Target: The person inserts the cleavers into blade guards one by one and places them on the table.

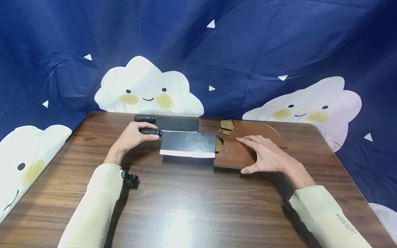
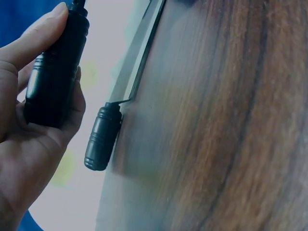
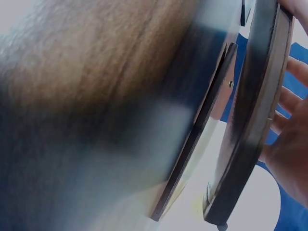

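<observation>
My left hand [image 1: 128, 138] grips the black ribbed handle [image 2: 57, 72] of a cleaver [image 1: 187, 141], which is held above the table with its bright edge toward me. The blade's right end meets the mouth of a brown leather sheath [image 1: 235, 153]; whether any of it is inside, I cannot tell. My right hand [image 1: 270, 153] holds that sheath, fingers over its top and thumb at the near side. In the right wrist view the sheath's edge [image 3: 257, 120] stands off the table. Behind lie a second cleaver [image 1: 178, 124] and a second brown sheath [image 1: 258, 128] with snap straps.
The brown wood-grain table [image 1: 198, 199] runs toward me, with a bright glare near the front. A dark blue curtain [image 1: 229, 51] printed with smiling clouds hangs behind its far edge. A black wrist device [image 1: 130, 179] sits at the left sleeve.
</observation>
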A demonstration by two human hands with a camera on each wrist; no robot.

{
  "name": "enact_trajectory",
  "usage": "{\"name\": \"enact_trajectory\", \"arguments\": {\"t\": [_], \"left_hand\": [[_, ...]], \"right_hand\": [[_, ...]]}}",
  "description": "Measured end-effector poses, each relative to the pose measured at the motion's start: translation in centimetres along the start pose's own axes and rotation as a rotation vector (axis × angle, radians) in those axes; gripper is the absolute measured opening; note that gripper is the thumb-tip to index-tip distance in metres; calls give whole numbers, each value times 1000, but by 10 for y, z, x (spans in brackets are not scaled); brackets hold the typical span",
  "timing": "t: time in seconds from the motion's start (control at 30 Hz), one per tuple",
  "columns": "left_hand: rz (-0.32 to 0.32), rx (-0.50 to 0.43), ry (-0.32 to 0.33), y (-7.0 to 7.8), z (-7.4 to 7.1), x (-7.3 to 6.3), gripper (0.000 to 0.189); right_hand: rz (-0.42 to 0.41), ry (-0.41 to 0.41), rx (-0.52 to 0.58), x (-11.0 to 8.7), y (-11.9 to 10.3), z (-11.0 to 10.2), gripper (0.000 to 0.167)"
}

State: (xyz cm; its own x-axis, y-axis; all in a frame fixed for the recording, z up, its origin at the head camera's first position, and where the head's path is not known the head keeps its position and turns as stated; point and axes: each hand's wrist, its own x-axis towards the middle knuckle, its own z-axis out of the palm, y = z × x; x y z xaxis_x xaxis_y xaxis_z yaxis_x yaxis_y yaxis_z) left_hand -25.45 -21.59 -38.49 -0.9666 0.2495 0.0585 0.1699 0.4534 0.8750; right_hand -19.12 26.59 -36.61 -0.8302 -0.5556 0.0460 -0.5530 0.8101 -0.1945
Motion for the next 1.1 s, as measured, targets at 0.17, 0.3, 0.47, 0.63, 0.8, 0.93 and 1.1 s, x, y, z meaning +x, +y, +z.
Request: {"name": "enact_trajectory", "arguments": {"t": [0.17, 0.3, 0.47, 0.63, 0.8, 0.93, 1.1], "left_hand": [[12, 16, 12, -1, 0, 0, 47], [9, 35, 20, -4, -2, 1, 46], [4, 39, 22, -4, -3, 0, 46], [10, 36, 21, -3, -2, 1, 45], [3, 22, 13, 0, -1, 2, 46], [5, -4, 6, 4, 0, 2, 46], [5, -18, 0, 7, 1, 3, 44]], "right_hand": [[-12, 9, 1, 1, -2, -2, 114], [-18, 13, -1, 0, -2, -2, 114], [-24, 21, 2, 0, -3, -3, 114], [-19, 45, 34, 0, -2, -3, 113], [-45, 134, 47, 0, -1, 0, 110], [-69, 184, 27, 2, 0, 1, 109], [-85, 210, 13, 2, 0, 3, 110]]}}
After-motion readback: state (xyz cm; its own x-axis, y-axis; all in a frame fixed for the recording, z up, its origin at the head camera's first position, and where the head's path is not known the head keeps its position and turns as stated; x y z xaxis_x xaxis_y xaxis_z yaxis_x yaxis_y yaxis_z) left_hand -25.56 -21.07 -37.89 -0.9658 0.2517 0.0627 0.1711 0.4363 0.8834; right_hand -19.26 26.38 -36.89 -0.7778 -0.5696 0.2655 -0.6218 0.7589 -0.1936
